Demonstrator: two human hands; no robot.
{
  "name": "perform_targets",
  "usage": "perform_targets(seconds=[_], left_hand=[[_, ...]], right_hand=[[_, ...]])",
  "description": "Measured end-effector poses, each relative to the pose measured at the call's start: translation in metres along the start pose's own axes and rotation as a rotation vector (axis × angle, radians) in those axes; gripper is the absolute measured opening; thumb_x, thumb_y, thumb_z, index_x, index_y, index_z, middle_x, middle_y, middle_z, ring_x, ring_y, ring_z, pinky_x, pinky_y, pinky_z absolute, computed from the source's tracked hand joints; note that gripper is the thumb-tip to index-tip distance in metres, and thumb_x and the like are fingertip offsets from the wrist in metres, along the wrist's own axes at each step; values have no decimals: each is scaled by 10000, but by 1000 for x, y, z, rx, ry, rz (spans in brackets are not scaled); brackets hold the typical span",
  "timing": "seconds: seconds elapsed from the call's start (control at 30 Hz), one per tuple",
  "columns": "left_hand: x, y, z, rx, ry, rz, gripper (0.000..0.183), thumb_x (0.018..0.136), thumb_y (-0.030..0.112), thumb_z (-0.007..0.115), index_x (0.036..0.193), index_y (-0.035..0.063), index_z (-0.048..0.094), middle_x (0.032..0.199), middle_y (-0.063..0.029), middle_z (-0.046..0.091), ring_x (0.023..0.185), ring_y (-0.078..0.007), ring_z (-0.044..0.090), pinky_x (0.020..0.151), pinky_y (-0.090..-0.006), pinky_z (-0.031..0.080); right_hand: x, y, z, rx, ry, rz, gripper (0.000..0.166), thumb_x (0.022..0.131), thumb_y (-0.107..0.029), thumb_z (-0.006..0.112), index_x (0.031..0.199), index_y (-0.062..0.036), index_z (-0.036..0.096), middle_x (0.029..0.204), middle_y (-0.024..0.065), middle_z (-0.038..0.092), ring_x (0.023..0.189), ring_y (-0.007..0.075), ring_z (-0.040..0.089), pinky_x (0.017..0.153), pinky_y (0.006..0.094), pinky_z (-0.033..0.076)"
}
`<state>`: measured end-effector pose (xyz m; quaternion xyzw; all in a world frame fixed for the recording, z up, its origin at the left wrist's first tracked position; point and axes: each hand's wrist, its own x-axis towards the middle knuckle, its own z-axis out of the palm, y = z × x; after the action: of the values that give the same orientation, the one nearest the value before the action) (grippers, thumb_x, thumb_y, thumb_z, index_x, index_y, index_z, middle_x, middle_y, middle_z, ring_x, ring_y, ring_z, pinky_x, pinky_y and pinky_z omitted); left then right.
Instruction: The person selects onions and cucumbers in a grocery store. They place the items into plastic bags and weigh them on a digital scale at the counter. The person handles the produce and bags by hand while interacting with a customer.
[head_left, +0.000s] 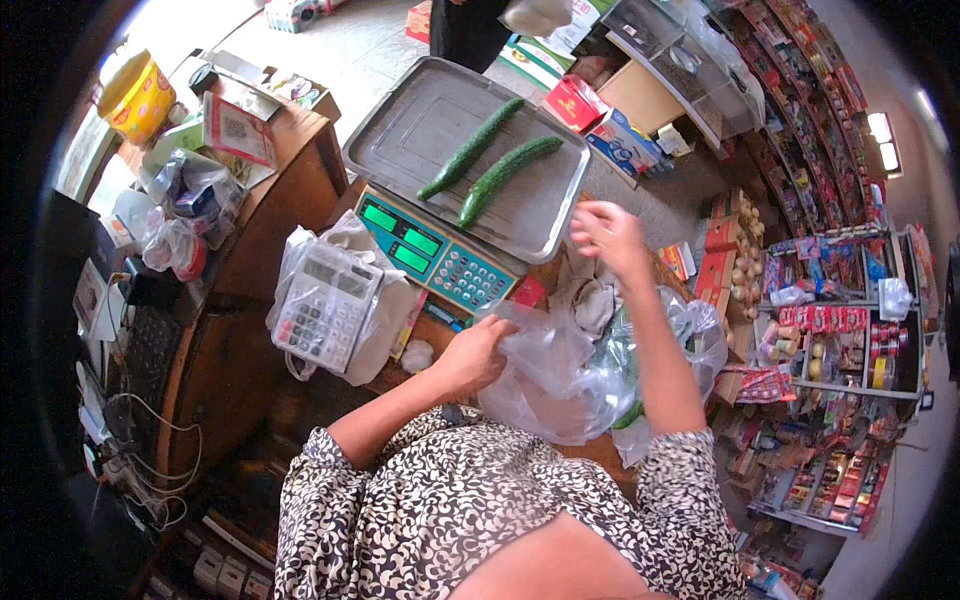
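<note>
Two cucumbers lie side by side on the metal pan (390, 142) of a digital scale: one cucumber (472, 150) to the left, the other cucumber (510, 176) to the right. Below the pan, the scale's keypad panel (469, 274) shows lit green displays. My left hand (474, 352) grips the edge of a clear plastic bag (544, 375) in front of my body. Off the pan's right corner is my right hand (609, 236), slightly blurred, fingers curled; whether anything is in it is unclear. Beneath my right forearm, more cucumbers (619, 352) show through clear plastic.
A calculator (326, 304) in a plastic wrapping sits left of the scale. A grey cloth (589, 300) lies behind the bag. A wooden desk (300, 161) stands at left, stocked shelves (832, 315) at right. Past the pan, a person in dark clothing (465, 34) stands.
</note>
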<state>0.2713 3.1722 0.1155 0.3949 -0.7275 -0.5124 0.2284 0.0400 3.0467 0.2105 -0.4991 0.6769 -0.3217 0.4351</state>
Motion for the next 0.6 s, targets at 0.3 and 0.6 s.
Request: perform_targets(seconds=[0.3,0.6], left_hand=[[29,-2,-94,19,158,128,491,779,342,724,1127,16,605,1044,-207,601,1055,-370,564,915,-447,459],[189,-50,-141,667,608,-54,238,755,107,622,960,1,568,952,-175,566,926,-346,565,810,-437,477]], right_hand=[[109,25,144,-548,315,219,811,700,-675,682,996,79,623,1002,316,643,978,455,625,846,484,495],[111,60,92,605,40,231,169,784,-236,660,873,-96,628,809,58,661,718,218,653,650,353,554]])
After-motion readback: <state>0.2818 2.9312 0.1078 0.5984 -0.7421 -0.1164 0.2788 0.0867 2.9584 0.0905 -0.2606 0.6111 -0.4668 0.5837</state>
